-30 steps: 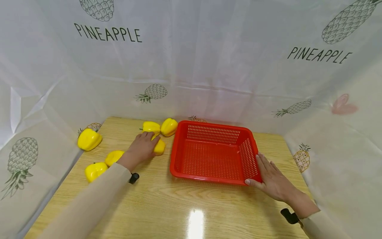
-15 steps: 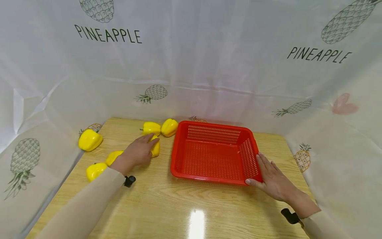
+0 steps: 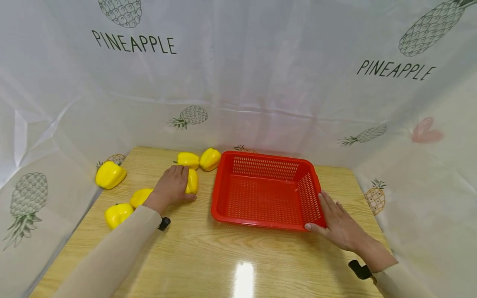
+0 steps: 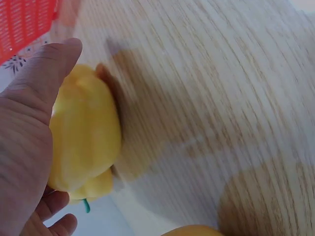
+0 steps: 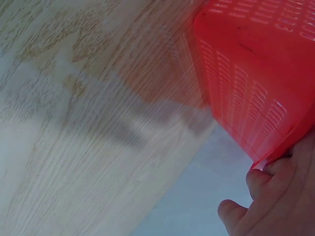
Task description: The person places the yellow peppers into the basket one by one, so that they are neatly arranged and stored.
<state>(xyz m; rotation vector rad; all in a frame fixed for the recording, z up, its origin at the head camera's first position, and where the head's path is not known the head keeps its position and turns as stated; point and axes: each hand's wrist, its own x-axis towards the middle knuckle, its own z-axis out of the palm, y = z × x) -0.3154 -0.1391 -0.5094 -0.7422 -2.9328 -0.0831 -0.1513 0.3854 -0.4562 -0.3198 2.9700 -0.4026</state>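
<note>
My left hand (image 3: 171, 185) is at a yellow bell pepper (image 3: 192, 181) on the wooden table, left of a red plastic basket (image 3: 261, 225). The left wrist view shows this bell pepper (image 4: 86, 130) between the extended thumb and the other fingers, against the palm side. Part of the pepper is hidden by the hand. Two more yellow bell peppers, one lying (image 3: 188, 159) and one leaning (image 3: 210, 159), are just behind it. My right hand (image 3: 343, 225) rests against the basket's right side, fingers straight along the rim and thumb on the front corner.
Farther left are a yellow bell pepper (image 3: 110, 174) at the table's edge and two more, one in front (image 3: 118, 214) and one partly behind the left wrist (image 3: 140, 197). A white pineapple-print sheet (image 3: 261, 82) encloses the back and sides of the table (image 3: 208, 256).
The bell pepper at my left hand has shifted slightly left and turned. The left hand has gone from over it to its left side, thumb now spread forward. My right hand and the basket hold still.
</note>
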